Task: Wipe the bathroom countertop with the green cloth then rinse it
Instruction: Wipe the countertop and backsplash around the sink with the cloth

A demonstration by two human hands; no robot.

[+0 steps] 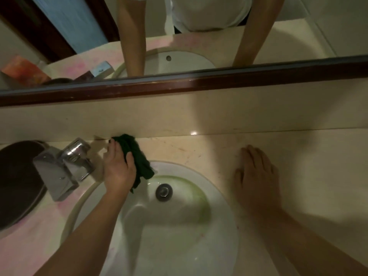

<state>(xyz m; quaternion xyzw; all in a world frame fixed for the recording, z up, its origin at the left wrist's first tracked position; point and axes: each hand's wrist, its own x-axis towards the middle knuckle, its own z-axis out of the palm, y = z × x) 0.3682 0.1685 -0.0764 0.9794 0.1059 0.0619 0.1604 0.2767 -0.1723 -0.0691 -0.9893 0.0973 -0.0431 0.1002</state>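
Observation:
My left hand (118,168) grips the dark green cloth (137,158) on the beige countertop (199,148), just behind the white sink basin (219,226) and right of the chrome tap (65,166). The cloth's top end touches the backsplash, and its lower end hangs over the basin rim. A greenish stain rings the drain (164,192). My right hand (256,174) rests flat on the countertop to the right of the basin, fingers straight.
A dark round object (16,184) lies at the far left beside the tap. A brown-framed mirror (179,36) stands above the backsplash, its frame (179,84) running across. Pink staining marks the counter at lower left (29,246).

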